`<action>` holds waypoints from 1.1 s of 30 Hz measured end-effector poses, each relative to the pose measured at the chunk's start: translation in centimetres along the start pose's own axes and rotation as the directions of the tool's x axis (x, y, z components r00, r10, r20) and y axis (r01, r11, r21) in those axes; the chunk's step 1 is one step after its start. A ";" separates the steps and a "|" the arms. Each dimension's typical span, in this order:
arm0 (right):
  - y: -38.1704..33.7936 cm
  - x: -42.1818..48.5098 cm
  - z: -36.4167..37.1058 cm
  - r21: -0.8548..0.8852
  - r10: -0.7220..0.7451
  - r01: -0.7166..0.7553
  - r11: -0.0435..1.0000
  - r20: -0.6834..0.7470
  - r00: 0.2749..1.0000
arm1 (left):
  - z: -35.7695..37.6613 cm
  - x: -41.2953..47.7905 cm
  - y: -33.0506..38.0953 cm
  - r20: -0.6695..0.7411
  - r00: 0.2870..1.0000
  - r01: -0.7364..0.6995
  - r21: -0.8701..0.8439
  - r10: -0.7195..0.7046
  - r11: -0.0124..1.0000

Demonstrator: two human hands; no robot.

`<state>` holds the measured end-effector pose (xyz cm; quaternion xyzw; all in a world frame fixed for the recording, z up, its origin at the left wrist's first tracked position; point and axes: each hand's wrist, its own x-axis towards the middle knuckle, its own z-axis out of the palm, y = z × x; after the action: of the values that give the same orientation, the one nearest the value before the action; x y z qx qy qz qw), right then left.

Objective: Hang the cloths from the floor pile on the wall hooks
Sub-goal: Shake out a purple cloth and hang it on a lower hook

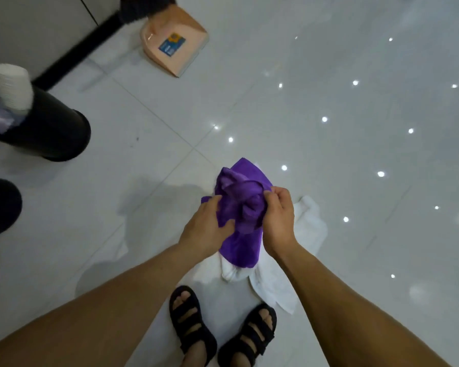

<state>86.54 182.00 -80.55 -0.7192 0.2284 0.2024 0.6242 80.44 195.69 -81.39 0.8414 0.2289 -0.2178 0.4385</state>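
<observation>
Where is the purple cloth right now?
In the head view the purple cloth is near the middle, gripped by the left hand and the right hand, above the white cloths on the floor.

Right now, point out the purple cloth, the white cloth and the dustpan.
purple cloth [240, 247], head view, its smooth lower part.
white cloth [310, 223], head view, the bunched fold on its right side.
dustpan [191, 58], head view, bare pan beside the blue label.

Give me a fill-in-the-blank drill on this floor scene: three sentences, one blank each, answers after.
The left hand and right hand both grip a cloth coloured ____.
The pile lying on the floor beneath it is coloured ____.
The tall bin at the left is coloured ____.
Missing words: purple; white; black.
</observation>
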 end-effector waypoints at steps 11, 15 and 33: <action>-25.7 -14.9 -1.0 -0.515 0.054 0.337 0.788 0.604 0.795 | -21.1 -13.4 14.6 -0.108 0.988 -0.125 -0.123 0.112 0.985; -30.7 -18.7 -0.6 -0.731 -0.110 0.492 0.474 0.505 0.856 | -27.4 -19.3 17.4 -0.264 0.956 -0.168 -0.145 0.125 0.975; -45.7 -38.0 6.8 -0.001 -0.043 0.085 0.996 0.858 0.511 | -38.9 -43.1 24.2 -0.553 0.765 -0.233 0.240 0.330 0.942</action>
<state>82.16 196.97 -22.83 -0.5469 -0.1399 0.5125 0.6471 66.34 207.52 -21.31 0.9236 0.2055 0.1032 0.3067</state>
